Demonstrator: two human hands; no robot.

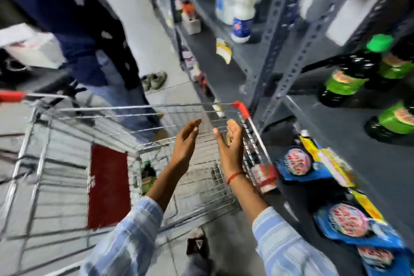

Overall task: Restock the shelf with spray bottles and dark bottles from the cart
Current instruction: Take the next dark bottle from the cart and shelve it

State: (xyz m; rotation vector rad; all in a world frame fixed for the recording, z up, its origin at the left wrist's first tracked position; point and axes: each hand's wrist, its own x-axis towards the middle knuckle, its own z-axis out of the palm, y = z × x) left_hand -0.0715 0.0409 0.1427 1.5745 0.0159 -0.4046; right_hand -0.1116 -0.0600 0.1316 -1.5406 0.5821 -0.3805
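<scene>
Reaching over the silver wire cart (201,186), left hand (184,144) and right hand (231,148) are hanging wide, empty. Dark green-capped bottle (147,175) inside cart: likely heavy, rigid, slick; grip the neck.

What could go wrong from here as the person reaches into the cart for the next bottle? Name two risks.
1. Both hands, left hand and right hand, are empty above the cart; the one dark bottle visible in it sits low, so the reach may be awkward.
2. Another person stands close behind the cart and might get bumped.
</scene>
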